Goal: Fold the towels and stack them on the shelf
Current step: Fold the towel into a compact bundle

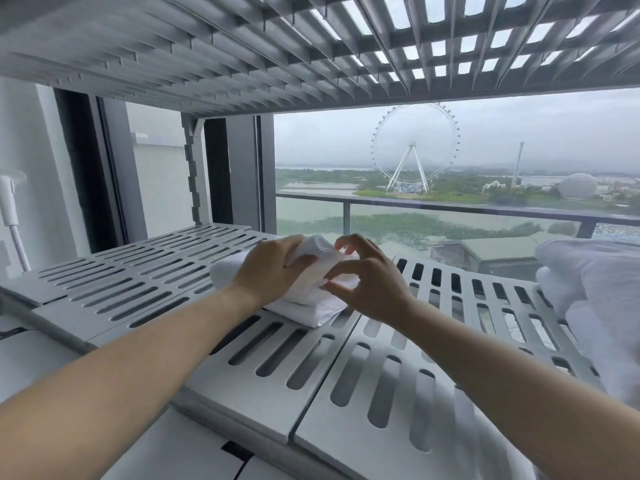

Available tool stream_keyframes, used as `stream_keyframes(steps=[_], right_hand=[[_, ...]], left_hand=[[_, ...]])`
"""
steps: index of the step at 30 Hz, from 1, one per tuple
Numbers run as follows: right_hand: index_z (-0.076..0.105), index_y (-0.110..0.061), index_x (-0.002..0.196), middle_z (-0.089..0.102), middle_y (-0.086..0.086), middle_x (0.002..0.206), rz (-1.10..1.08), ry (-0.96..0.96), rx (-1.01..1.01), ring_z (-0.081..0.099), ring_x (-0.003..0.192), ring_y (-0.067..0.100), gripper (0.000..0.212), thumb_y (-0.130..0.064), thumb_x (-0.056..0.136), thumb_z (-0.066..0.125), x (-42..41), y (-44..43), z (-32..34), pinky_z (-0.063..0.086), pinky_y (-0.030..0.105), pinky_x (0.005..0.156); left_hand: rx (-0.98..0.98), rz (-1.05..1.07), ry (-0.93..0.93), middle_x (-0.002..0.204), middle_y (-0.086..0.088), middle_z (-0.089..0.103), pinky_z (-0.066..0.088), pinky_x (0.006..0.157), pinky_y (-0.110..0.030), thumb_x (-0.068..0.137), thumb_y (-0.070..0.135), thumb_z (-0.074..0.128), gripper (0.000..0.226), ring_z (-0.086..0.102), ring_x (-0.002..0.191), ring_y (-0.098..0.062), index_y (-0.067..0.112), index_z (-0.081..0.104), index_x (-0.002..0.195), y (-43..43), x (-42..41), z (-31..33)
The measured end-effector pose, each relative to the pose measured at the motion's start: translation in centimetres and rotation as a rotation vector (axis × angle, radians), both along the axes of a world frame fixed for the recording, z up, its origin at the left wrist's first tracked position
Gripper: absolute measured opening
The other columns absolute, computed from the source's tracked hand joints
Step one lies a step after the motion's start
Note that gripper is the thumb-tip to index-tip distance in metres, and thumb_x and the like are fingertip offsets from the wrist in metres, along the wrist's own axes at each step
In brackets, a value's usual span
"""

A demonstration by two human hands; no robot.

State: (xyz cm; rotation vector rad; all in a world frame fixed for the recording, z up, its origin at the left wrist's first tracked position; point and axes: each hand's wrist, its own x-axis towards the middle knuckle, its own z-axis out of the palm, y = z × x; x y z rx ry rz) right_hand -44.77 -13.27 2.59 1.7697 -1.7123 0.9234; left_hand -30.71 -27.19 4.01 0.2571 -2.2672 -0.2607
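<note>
A small folded white cloth towel (322, 261) is observed at frame centre, set on top of a folded white towel stack (304, 308) that lies on the grey slotted plastic shelf (138, 282). The top towel is gripped by the left hand (268, 271), fingers wrapped over its left side. Its right end is enclosed by the curled thumb and fingers of the right hand (370, 282). A loose white towel pile (595, 292) is noted at the right edge; a white Ferris wheel (415, 147) is seen upper centre
</note>
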Motion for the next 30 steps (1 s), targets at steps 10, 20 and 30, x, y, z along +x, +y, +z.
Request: stream_keyframes(steps=[10,20,30], right_hand=[[0.074,-0.026,0.075,0.062,-0.001,0.111,0.034,-0.056,-0.027,0.053,0.102,0.015,0.011,-0.037,0.074,0.075,-0.6,-1.1,0.6,0.043,0.03,0.084],[0.05,-0.013,0.112,0.065,0.0,0.102,-0.089,-0.065,0.147,0.059,0.087,0.019,0.053,-0.03,0.07,0.078,-1.3,-1.2,0.3,0.048,0.033,0.071],[0.056,-0.015,0.123,0.058,0.004,0.112,-0.094,-0.067,0.245,0.052,0.106,0.023,0.046,-0.01,0.077,0.06,-1.2,-1.7,0.0,0.04,0.028,0.087]], left_hand=[[0.098,-0.146,-0.117,0.074,0.008,0.062,0.039,0.05,-0.013,0.081,0.045,0.064,0.031,0.055,0.059,-0.007,0.017,0.059,0.093,0.1,0.9,-0.4],[-0.176,-0.085,-0.021,0.097,-0.004,0.07,0.041,0.069,-0.023,0.078,0.002,0.061,0.035,0.06,0.077,-0.018,0.016,0.062,0.11,0.5,0.2,-0.8],[-0.15,0.194,-0.269,0.118,-0.001,0.062,0.045,0.075,-0.033,0.081,0.02,0.059,0.037,0.059,0.099,-0.025,0.027,0.055,0.117,-4.3,1.8,-1.8]])
